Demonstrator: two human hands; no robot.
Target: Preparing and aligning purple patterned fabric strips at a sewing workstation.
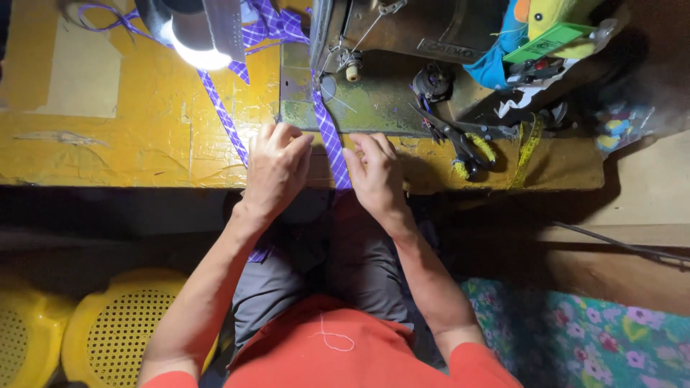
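We saw a narrow purple checked fabric strip (332,144) lying at the front edge of the yellow table (144,136), running from under the needle of the sewing machine (402,29) straight toward the person and dropping over the table's front edge between both hands. The left hand (277,169) lay just left of the strip, palm down, its fingers (284,136) curled with the tips pressing the table beside the strip (whether they pinched the cloth itself, we could not tell). The right hand (377,176) sat on the strip's right side, fingers (366,147) bent and pressed against the strip's edge, holding it flat rather than clenched around it.

A second length of the same purple cloth (223,115) ran diagonally across the table, left of the hands, toward the back edge, where a lit lamp (194,36) shone down. To the right of the hands, near the front edge, lay scissors (460,140) with yellow wrapping on the handles, and just beyond them a yellow measuring tape (528,147) hung over the edge. Below the table's left end stood yellow perforated stools (115,323); flowered cloth (575,330) lay at the lower right.
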